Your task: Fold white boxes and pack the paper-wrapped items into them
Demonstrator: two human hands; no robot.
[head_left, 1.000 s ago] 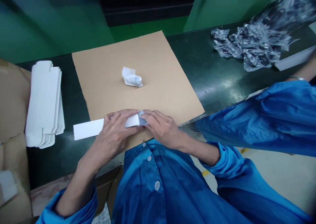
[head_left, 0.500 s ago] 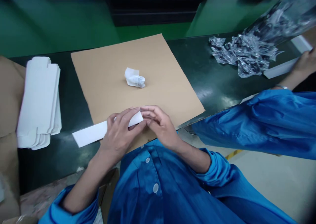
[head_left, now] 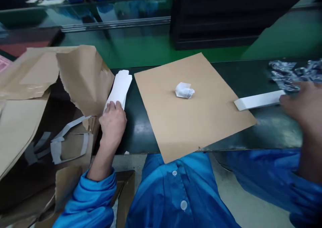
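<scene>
My left hand [head_left: 113, 120] lies at the near end of a stack of flat white cartons [head_left: 120, 85] on the dark table, its fingers curled over the stack's edge. Far to the right, my right hand [head_left: 302, 104] is smeared by motion and touches the right end of a long white folded box [head_left: 259, 100]. That box lies across the right corner of a brown cardboard sheet [head_left: 196, 127]. A small crumpled white packet [head_left: 184, 90] sits in the middle of the sheet.
Torn brown paper [head_left: 83, 77] and an open brown carton with white scraps [head_left: 62, 144] fill the left side. Crinkled clear plastic bags [head_left: 294, 73] lie at the far right. A blue sleeve [head_left: 264, 177] is at the lower right. Green floor lies beyond the table.
Both hands have left the box they held together. The box now lies far to the right with my right hand at it. My left hand has gone to the carton stack. The view swung left.
</scene>
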